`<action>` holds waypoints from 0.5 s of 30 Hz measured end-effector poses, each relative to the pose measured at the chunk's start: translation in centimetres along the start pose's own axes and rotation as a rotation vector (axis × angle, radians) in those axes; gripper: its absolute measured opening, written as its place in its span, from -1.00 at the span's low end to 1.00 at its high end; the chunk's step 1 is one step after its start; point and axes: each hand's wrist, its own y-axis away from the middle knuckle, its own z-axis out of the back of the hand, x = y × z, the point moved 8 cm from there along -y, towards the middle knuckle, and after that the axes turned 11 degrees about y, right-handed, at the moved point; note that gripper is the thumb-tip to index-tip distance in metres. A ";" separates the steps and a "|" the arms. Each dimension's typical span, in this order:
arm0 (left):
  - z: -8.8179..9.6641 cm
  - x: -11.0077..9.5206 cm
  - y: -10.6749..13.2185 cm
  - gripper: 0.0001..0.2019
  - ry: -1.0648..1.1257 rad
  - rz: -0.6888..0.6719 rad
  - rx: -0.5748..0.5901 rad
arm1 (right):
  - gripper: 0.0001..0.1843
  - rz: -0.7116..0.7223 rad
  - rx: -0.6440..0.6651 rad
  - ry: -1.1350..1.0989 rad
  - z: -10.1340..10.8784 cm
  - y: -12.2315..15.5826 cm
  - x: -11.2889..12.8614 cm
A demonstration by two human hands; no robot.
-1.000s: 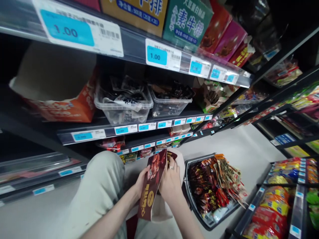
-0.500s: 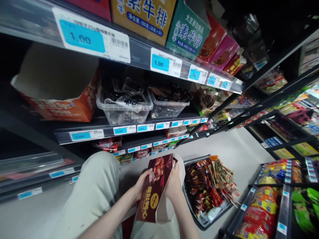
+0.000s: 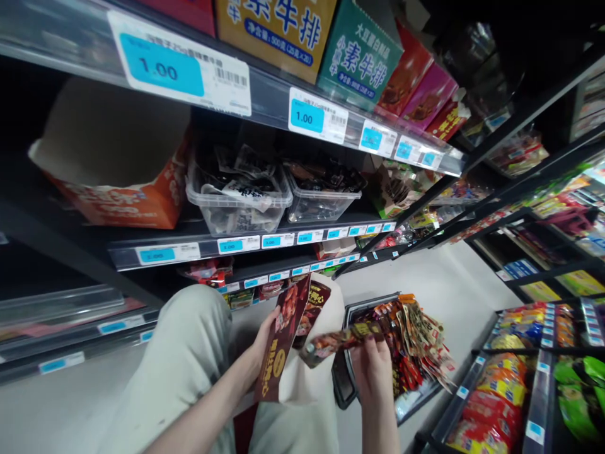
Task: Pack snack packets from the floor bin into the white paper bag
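My left hand grips the side of a dark red cardboard snack box that stands open on my lap. My right hand is to the right of the box and holds a bundle of small brown and red snack packets level, just above the box's white inside. Right of that hand, a black basket on the floor is piled with several more such packets. My knee in light trousers is at the lower left.
Shop shelves run along the left: an orange carton, two clear tubs of packets, blue price tags, boxed snacks above. Another rack of bagged snacks stands at the right. Pale floor lies between.
My right hand has left the box's edge, moved right and come up holding a bundle of packets. The box has turned edge-on in my left hand.
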 end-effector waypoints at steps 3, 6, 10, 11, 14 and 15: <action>0.2 0.3 -0.1 -0.49 0.017 0.034 0.006 | -0.75 -0.016 -0.003 -0.344 0.1 -0.5 -1.8; 0.7 0.5 -0.4 -0.48 0.025 0.064 0.021 | -0.87 -0.012 -0.022 -0.347 0.9 -0.4 -3.0; 0.8 0.2 0.0 -0.49 0.027 0.052 0.006 | -0.87 -0.121 -0.299 0.086 7.8 -0.7 -3.1; 0.7 0.1 0.2 -0.49 0.027 0.048 0.002 | -0.85 -0.150 -0.413 0.230 10.8 -0.6 -2.6; 0.5 0.0 0.6 -0.47 0.019 0.028 -0.013 | -0.72 -0.268 -0.818 0.905 21.0 0.8 -0.2; 0.5 0.0 0.7 -0.46 0.018 0.021 -0.026 | -0.62 -0.345 -0.844 1.164 23.7 1.0 0.0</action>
